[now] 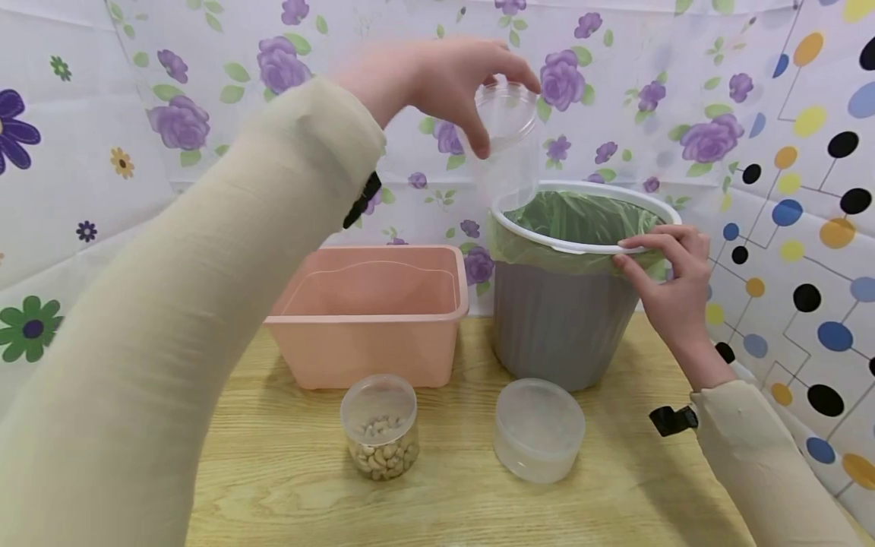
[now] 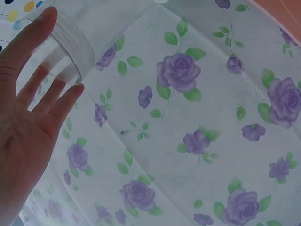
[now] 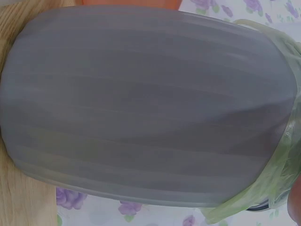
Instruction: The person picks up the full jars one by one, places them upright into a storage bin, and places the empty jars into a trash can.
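My left hand (image 1: 444,80) holds an empty clear plastic jar (image 1: 509,144) by its base, mouth down, over the left rim of a grey bin (image 1: 557,319) lined with a green bag (image 1: 581,216). In the left wrist view the fingertips (image 2: 70,92) curl round the clear jar (image 2: 70,52). My right hand (image 1: 666,277) grips the bin's white rim on its near right side. The right wrist view is filled by the grey bin wall (image 3: 141,108) and the green bag's edge (image 3: 277,165). Nothing shows falling from the jar.
On the wooden table (image 1: 273,471) a pink tub (image 1: 369,315) stands left of the bin. In front are a clear lidded jar of nuts (image 1: 380,437) and a translucent round container (image 1: 540,429). Flowered and dotted sheets hang behind.
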`<state>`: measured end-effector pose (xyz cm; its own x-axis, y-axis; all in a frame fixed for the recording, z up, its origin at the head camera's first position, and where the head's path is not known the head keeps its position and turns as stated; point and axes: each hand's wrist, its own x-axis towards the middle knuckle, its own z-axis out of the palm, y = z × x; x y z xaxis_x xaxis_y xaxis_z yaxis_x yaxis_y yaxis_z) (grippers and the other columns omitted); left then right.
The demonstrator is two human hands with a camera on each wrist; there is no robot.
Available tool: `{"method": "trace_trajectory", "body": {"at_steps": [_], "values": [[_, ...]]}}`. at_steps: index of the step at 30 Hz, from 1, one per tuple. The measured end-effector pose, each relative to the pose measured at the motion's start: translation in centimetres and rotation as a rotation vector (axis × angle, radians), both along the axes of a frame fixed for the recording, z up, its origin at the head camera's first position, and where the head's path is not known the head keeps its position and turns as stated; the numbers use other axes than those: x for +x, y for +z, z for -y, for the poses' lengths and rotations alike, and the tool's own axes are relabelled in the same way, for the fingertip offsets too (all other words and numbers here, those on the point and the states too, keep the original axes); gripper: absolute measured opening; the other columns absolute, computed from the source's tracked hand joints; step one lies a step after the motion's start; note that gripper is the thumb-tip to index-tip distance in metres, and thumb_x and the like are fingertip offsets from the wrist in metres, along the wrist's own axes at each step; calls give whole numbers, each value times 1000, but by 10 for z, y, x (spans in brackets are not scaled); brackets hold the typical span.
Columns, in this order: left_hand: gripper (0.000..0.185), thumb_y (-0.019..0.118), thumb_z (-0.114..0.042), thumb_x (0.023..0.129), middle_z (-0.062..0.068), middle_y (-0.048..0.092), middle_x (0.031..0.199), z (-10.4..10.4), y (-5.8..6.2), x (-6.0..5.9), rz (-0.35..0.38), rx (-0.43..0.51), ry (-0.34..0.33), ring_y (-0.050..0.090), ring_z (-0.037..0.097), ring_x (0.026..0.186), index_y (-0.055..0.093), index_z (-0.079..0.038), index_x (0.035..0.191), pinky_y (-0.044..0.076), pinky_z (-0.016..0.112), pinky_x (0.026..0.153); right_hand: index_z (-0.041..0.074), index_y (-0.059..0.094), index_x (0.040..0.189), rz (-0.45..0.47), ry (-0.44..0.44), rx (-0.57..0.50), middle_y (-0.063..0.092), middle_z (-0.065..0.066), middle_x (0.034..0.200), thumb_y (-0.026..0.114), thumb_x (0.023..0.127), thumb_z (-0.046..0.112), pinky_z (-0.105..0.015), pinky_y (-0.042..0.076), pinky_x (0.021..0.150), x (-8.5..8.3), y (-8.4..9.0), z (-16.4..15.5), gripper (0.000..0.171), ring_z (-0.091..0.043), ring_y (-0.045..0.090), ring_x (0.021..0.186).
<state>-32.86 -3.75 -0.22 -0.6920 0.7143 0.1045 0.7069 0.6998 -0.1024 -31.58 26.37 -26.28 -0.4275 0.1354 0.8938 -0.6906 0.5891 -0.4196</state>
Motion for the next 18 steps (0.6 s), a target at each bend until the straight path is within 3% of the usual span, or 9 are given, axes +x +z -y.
{"method": "trace_trajectory", "body": {"at_steps": [6,11,18], "values": [[85,80,-18,83,-5,31,160,-17,-19,-10,-56,56,-93,28,18,148,34,-29,154,31,37,121,-2,75,96,0,-3,3,49,28,103,80,78,-2,-24,21,92,-2,-2,-1,18,2,34,108],[85,80,-16,83,-5,27,162,-26,-36,-18,1,49,-121,21,17,151,34,-30,153,27,40,124,-1,75,96,-11,6,10,48,27,104,80,78,-3,-24,22,92,-2,-3,0,19,1,34,108],[85,78,-8,81,-6,25,164,-40,-51,-26,81,47,-143,22,16,151,37,-32,151,30,39,122,-2,74,96,-12,7,1,49,27,104,79,78,-4,-24,22,92,1,-2,3,19,1,34,108]]}}
